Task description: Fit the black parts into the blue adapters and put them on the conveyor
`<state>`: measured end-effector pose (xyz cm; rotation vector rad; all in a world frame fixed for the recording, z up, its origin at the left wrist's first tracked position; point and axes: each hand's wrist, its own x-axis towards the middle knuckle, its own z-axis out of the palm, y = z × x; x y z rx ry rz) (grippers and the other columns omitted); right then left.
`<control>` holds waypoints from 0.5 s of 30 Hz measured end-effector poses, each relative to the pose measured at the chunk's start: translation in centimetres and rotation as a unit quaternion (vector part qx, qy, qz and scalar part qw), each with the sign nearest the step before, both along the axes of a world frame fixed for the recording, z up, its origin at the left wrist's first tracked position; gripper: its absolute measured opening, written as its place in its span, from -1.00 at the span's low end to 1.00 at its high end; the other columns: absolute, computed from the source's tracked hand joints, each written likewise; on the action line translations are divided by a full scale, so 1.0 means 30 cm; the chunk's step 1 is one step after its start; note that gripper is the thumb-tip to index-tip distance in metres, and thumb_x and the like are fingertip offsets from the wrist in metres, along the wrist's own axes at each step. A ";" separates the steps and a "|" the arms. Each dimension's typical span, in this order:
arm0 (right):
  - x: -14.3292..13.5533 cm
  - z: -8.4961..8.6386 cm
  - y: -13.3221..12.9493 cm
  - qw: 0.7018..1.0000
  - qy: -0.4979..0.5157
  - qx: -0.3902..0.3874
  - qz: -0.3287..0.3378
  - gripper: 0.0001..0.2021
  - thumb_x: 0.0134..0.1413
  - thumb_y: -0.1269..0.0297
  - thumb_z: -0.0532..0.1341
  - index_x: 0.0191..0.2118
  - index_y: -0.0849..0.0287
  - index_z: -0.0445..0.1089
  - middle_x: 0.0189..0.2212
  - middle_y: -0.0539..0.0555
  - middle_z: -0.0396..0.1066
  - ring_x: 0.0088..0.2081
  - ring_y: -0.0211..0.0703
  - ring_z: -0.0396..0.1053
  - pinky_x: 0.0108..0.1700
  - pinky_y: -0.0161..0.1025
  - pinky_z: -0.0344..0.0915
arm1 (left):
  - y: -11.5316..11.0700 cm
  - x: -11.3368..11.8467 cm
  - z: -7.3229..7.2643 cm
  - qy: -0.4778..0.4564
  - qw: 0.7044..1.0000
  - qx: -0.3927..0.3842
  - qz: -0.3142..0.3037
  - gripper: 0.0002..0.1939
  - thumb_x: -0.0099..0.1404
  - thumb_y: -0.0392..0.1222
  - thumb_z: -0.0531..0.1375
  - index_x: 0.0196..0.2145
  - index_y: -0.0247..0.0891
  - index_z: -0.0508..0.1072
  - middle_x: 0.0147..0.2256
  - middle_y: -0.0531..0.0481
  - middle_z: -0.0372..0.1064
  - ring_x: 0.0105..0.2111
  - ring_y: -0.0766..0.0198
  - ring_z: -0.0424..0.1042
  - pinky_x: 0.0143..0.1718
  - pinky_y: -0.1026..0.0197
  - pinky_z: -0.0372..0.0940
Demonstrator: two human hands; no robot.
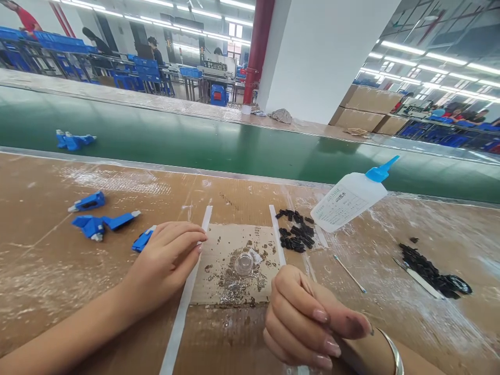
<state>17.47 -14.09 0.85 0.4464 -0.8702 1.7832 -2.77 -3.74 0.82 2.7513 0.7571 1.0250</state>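
The right hand, fingers curled, and left hand, fingers together beside a blue part, flank a clear dish set on cardboard perhaps to catch spills, though whether either pinches anything I cannot tell.

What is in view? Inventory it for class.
Smeared table: one, brown, foreground.
Conveyor belt: one, green, midground.
Cardboard sheet: one, tan, centre.
Round dish: one, clear, on sheet.
Tape strips: two, white, beside sheet.
Plastic parts: several, blue, left.
Angular pieces: two piles, black, right.
Blue-nozzled plastic bottle: one, white, right.
Cotton swab: one, pale, right.
Slim tool: one, whitish, right.
Crumpled cloth: one, grey, beyond belt.
Round pillar: one, red, background.
Column: one, white, background.
Plastic crates: several, blue, background.
Cardboard boxes: several, brown, background.
Lights: many, white, overhead.
People: several, some red-shirted, background.
Metal bracelet: one, silver, right wrist.
Left hand: one, left.
Right hand: one, right.
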 end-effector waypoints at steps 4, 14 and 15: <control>-0.012 0.009 0.021 0.997 0.056 0.059 -0.010 -0.44 -0.20 -0.19 0.39 -0.51 0.07 0.05 -0.78 -0.40 0.17 -0.83 -0.61 0.09 -0.62 -0.62 0.15 | 0.015 -0.001 -0.018 0.044 0.998 0.004 0.039 -0.84 0.42 -0.24 0.08 -0.11 -0.17 0.44 -0.10 -0.02 0.49 -0.06 0.12 0.43 0.01 0.01 0.18; 0.034 0.010 0.013 0.996 -0.061 0.017 -0.057 -0.54 0.11 0.11 0.28 -0.58 0.09 -0.01 -0.84 -0.38 0.06 -0.85 -0.58 0.02 -0.62 -0.60 0.14 | 0.044 -0.006 -0.028 0.092 0.993 0.005 0.079 -0.80 0.42 -0.20 0.04 -0.16 -0.20 0.46 -0.12 -0.02 0.51 -0.09 0.10 0.43 0.04 -0.02 0.14; 0.038 0.009 0.014 0.997 -0.062 0.003 -0.053 -0.54 0.10 0.13 0.30 -0.58 0.09 0.00 -0.83 -0.36 0.07 -0.84 -0.57 0.02 -0.61 -0.60 0.15 | 0.044 -0.005 -0.028 0.091 0.993 0.010 0.080 -0.80 0.42 -0.20 0.04 -0.16 -0.20 0.46 -0.12 -0.02 0.51 -0.09 0.10 0.43 0.04 -0.03 0.14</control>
